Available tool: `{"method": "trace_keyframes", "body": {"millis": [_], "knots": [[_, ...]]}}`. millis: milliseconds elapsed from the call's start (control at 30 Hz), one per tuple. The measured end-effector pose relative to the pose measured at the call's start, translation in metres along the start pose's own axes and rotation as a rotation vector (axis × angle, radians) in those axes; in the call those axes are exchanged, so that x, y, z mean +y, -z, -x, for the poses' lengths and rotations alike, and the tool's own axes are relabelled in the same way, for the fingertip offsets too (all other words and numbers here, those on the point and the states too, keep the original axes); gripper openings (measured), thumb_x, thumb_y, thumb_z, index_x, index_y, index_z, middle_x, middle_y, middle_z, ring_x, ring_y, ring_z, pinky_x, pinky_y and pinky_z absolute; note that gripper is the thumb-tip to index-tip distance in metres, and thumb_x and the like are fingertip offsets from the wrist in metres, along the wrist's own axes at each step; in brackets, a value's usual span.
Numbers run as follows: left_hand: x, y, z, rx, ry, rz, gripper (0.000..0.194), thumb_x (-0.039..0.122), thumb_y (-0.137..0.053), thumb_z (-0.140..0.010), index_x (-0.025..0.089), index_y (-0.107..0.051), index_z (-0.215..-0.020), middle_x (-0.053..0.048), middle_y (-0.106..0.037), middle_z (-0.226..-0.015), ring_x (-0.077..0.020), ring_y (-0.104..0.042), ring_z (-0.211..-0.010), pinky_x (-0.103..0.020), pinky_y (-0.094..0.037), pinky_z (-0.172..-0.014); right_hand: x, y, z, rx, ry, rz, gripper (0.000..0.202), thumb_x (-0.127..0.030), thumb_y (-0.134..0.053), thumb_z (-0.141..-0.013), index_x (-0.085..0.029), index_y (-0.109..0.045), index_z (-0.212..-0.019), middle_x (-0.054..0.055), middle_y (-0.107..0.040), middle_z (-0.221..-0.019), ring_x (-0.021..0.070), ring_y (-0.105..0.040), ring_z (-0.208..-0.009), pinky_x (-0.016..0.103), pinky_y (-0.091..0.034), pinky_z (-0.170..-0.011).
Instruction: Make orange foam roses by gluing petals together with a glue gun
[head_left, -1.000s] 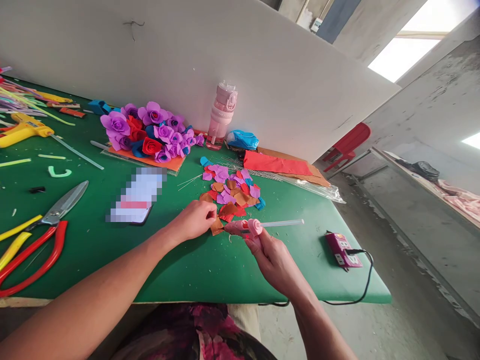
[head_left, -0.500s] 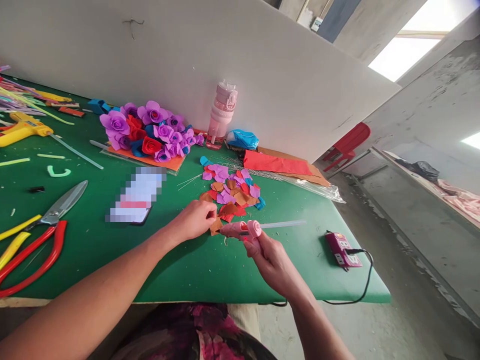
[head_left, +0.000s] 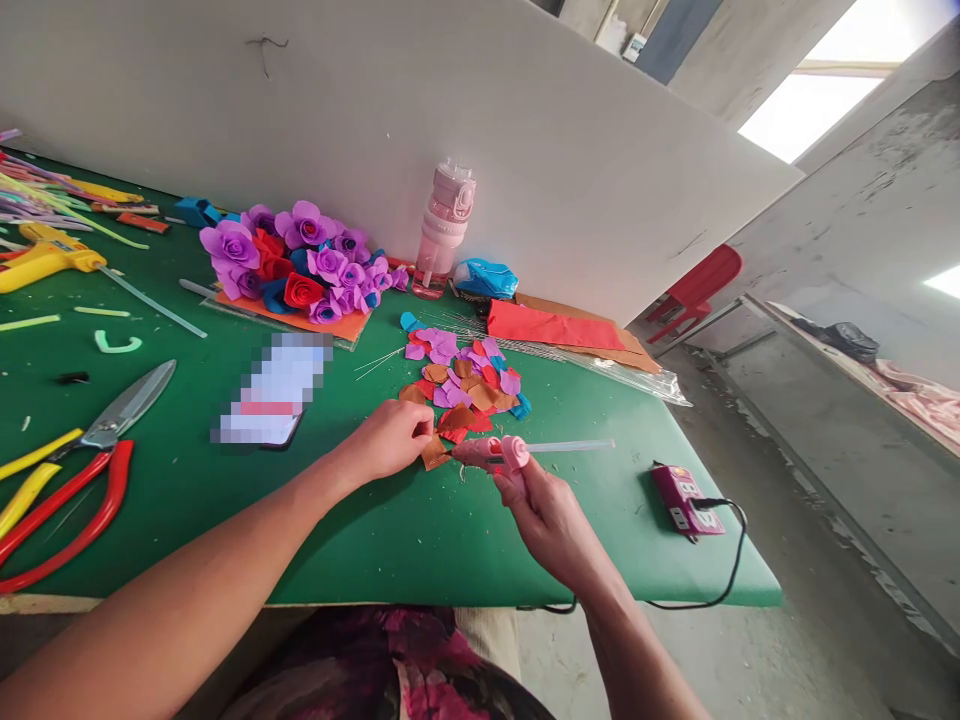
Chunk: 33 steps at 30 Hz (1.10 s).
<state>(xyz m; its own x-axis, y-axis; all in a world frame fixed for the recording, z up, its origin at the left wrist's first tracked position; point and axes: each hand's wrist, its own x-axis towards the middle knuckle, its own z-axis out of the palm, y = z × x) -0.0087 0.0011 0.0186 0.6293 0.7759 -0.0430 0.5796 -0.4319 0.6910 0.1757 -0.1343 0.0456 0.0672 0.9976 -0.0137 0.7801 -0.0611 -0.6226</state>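
Just now the nozzle of the pink glue gun has slipped back slightly, from over the small brown piece to its edge, so it seems to point at the rim rather than the middle. The right grip is wrapped around the gun's handle, a clear glue stick jutting from the back; the left grip is clenched, its fingertips pinching the brown piece against the green tabletop.

Right of the right grip sits a maroon box with a black cable plugged in. Off left of the left grip lie big shears and, closer to it, a phone-like device, its screen blurred. Just beyond both grips, loose petals are scattered in purple, red, brown and blue.

Farther out, paper flowers are heaped beyond the left grip, near a pink bottle standing by the pale board. Past the right grip, across the concrete floor, I see a red chair.
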Motion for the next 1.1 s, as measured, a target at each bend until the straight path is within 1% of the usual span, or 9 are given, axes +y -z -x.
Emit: {"method": "trace_keyframes", "body": {"millis": [200,400,600,733,833,900,967,1033,1100], "knots": [[0.001,0.001,0.0,-0.002,0.004,0.006,0.016,0.012,-0.048,-0.069,0.019,-0.054,-0.056,0.002,-0.056,-0.055,-0.0124,-0.048,-0.052,-0.025,-0.028,-0.053,0.002,0.004,0.002,-0.035,-0.05,-0.164,0.033,-0.047,-0.04,-0.092,-0.019,-0.057,-0.089,-0.001,-0.051,-0.063,0.0127,-0.044,-0.053,0.024,-0.036,-0.053],[0.004,0.004,0.0,-0.006,0.011,0.051,0.015,0.013,-0.05,-0.069,0.019,-0.053,-0.055,0.002,-0.056,-0.055,-0.012,-0.048,-0.053,-0.024,-0.03,-0.053,0.015,0.013,0.013,-0.137,-0.33,-0.618,0.045,-0.059,-0.046,-0.087,-0.016,-0.06,-0.08,-0.006,-0.037,-0.047,0.0097,-0.033,-0.044,0.024,-0.03,-0.046],[0.0,0.007,-0.002,-0.014,-0.033,0.255,0.012,0.025,-0.058,-0.07,0.018,-0.058,-0.059,0.001,-0.059,-0.059,-0.0134,-0.051,-0.057,-0.024,-0.035,-0.054,0.063,0.022,0.016,0.042,-0.452,-0.904,0.044,-0.059,-0.055,-0.08,-0.015,-0.06,-0.08,-0.005,-0.043,-0.045,0.01,-0.038,-0.044,0.025,-0.03,-0.048],[0.003,0.013,-0.001,-0.069,-0.053,0.628,0.018,0.033,-0.066,-0.068,0.017,-0.059,-0.062,0.001,-0.057,-0.061,-0.014,-0.054,-0.061,-0.026,-0.044,-0.061,0.092,0.032,0.011,0.182,-0.56,-0.752,0.045,-0.061,-0.061,-0.074,-0.016,-0.056,-0.074,-0.004,-0.048,-0.052,0.0103,-0.042,-0.046,0.024,-0.029,-0.045],[0.006,0.019,0.002,-0.085,-0.067,0.855,0.02,0.033,-0.073,-0.065,0.017,-0.061,-0.064,0.001,-0.055,-0.063,-0.0123,-0.052,-0.061,-0.026,-0.045,-0.062,0.103,0.037,0.005,0.291,-0.518,-0.461,0.048,-0.065,-0.057,-0.074,-0.017,-0.056,-0.07,-0.005,-0.044,-0.052,0.01,-0.04,-0.045,0.023,-0.028,-0.045],[0.007,0.023,0.003,-0.072,-0.062,0.988,0.022,0.032,-0.076,-0.064,0.017,-0.061,-0.064,0.001,-0.055,-0.066,-0.0117,-0.053,-0.063,-0.025,-0.046,-0.062,0.107,0.038,0.002,0.307,-0.46,-0.249,0.048,-0.065,-0.051,-0.077,-0.018,-0.055,-0.067,-0.005,-0.043,-0.05,0.0109,-0.043,-0.045,0.024,-0.031,-0.047],[0.006,0.026,0.004,-0.056,-0.057,1.094,0.022,0.031,-0.078,-0.063,0.016,-0.061,-0.065,0.001,-0.057,-0.069,-0.0114,-0.054,-0.067,-0.023,-0.046,-0.062,0.106,0.038,-0.001,0.357,-0.426,-0.033,0.047,-0.063,-0.049,-0.079,-0.019,-0.054,-0.065,-0.003,-0.049,-0.055,0.0134,-0.049,-0.05,0.025,-0.035,-0.051],[0.005,0.028,0.005,-0.038,-0.07,1.146,0.022,0.03,-0.079,-0.063,0.016,-0.061,-0.066,0.001,-0.057,-0.069,-0.0104,-0.054,-0.066,-0.022,-0.045,-0.061,0.098,0.035,-0.003,0.506,-0.402,0.143,0.042,-0.06,-0.051,-0.078,-0.019,-0.056,-0.069,0.001,-0.057,-0.067,0.0166,-0.054,-0.062,0.027,-0.039,-0.058],[0.003,0.03,0.006,-0.031,-0.099,1.138,0.023,0.03,-0.078,-0.064,0.017,-0.06,-0.066,0.002,-0.057,-0.068,-0.0096,-0.054,-0.063,-0.022,-0.044,-0.059,0.081,0.031,-0.007,0.62,-0.34,0.118,0.041,-0.059,-0.052,-0.078,-0.019,-0.06,-0.077,0.005,-0.062,-0.08,0.0184,-0.056,-0.071,0.03,-0.042,-0.064]]}}
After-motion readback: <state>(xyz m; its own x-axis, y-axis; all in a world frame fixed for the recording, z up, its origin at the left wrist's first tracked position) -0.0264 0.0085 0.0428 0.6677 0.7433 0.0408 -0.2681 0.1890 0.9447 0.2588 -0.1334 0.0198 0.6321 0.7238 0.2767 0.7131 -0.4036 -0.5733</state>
